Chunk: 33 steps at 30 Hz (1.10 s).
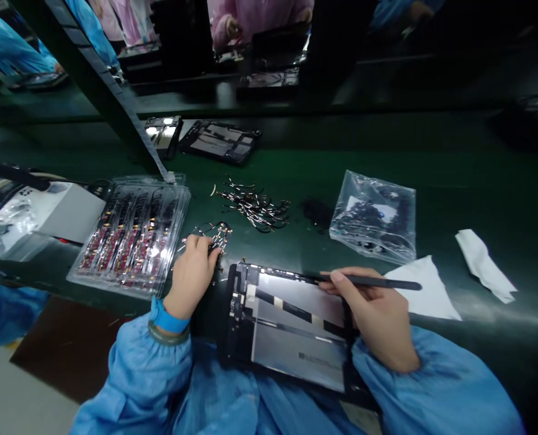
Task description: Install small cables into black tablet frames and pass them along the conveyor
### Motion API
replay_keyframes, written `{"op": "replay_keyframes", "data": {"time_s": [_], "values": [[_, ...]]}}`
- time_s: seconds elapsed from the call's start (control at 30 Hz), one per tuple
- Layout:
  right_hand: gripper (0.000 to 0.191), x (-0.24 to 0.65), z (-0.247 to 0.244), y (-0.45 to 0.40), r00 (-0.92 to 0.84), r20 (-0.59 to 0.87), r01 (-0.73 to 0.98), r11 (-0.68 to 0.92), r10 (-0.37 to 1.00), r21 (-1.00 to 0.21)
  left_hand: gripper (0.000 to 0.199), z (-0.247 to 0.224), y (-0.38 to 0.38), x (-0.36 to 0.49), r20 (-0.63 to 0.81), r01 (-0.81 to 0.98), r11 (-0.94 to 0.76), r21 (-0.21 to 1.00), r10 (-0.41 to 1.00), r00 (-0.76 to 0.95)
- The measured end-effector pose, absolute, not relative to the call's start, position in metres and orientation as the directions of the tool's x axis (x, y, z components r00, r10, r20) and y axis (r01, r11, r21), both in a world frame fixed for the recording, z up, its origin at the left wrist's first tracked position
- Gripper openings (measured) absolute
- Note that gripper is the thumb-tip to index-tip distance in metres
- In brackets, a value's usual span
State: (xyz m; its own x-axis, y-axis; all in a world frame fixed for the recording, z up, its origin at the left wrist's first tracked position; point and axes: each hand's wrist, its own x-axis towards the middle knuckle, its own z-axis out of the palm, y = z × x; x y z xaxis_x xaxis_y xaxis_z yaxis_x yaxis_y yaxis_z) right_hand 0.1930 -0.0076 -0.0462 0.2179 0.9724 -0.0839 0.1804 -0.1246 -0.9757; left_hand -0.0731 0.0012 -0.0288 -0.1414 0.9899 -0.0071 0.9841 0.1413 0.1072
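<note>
two bare hands work over a green bench (432, 163), with an opened tablet (291, 314) between them, its inner side up and its near part overlapping the person's blue smock (223, 393) in the view. the right hand (381, 314) is closed around black tweezers (381, 282), thumb on top; their tip points left along the tablet's far edge, though contact is hard to tell. the left hand (189, 275), with a blue wristband (171, 319) at its wrist, has its thumb and fingers bent close together at a small pile of short cables (223, 232) — whether they pinch one cannot be told.

just beyond lies a larger heap of thin dark cables (259, 208) with shiny ends. left of the left hand, clear plastic trays (176, 226) hold rows of small circuit parts (124, 235); a white box (72, 208) is beside them. past the tweezers, a clear plastic bag (372, 220) contains small black pieces, with a white cloth (432, 293) near it. another opened tablet (221, 142) lies farther back — beyond it, a person in pink (259, 18).
</note>
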Motion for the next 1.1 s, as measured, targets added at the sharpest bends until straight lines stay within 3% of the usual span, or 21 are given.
{"op": "replay_keyframes", "data": {"time_s": [0.23,0.43,0.63,0.73,0.8,0.9,0.97,1.1], "values": [[0.041,0.193,-0.048,-0.008,0.221,-0.104,0.212,-0.152,0.970,-0.965,0.026,-0.034,0.044,-0.072,-0.005,0.989,0.143,-0.036,0.990,-0.143],[0.042,0.194,-0.047,-0.007,0.211,-0.112,0.206,-0.156,0.971,-0.966,0.028,-0.035,0.047,-0.071,0.003,0.989,0.147,0.031,0.989,-0.147],[0.039,0.194,-0.046,-0.007,0.214,-0.099,0.196,-0.142,0.972,-0.970,0.017,-0.018,0.047,-0.094,0.083,0.947,0.146,0.288,0.981,-0.177],[0.040,0.194,-0.047,-0.007,0.219,-0.101,0.185,-0.143,0.970,-0.972,0.021,-0.011,0.043,-0.104,0.141,0.893,0.176,0.413,0.957,-0.254],[0.041,0.194,-0.049,-0.008,0.230,-0.112,0.169,-0.153,0.967,-0.974,0.024,-0.009,0.040,-0.106,0.185,0.788,0.173,0.591,0.922,-0.341],[0.041,0.195,-0.052,-0.009,0.233,-0.119,0.123,-0.150,0.965,-0.981,0.027,-0.011,0.036,-0.104,0.191,0.444,0.060,0.894,0.846,-0.499],[0.040,0.196,-0.055,-0.009,0.222,-0.104,0.099,-0.129,0.969,-0.987,0.028,-0.014,0.035,-0.103,0.170,0.283,-0.003,0.959,0.805,-0.568],[0.033,0.200,-0.061,-0.012,0.183,0.005,0.095,-0.013,0.983,-0.995,0.026,-0.022,0.034,-0.105,0.165,0.219,-0.035,0.975,0.772,-0.613]]}}
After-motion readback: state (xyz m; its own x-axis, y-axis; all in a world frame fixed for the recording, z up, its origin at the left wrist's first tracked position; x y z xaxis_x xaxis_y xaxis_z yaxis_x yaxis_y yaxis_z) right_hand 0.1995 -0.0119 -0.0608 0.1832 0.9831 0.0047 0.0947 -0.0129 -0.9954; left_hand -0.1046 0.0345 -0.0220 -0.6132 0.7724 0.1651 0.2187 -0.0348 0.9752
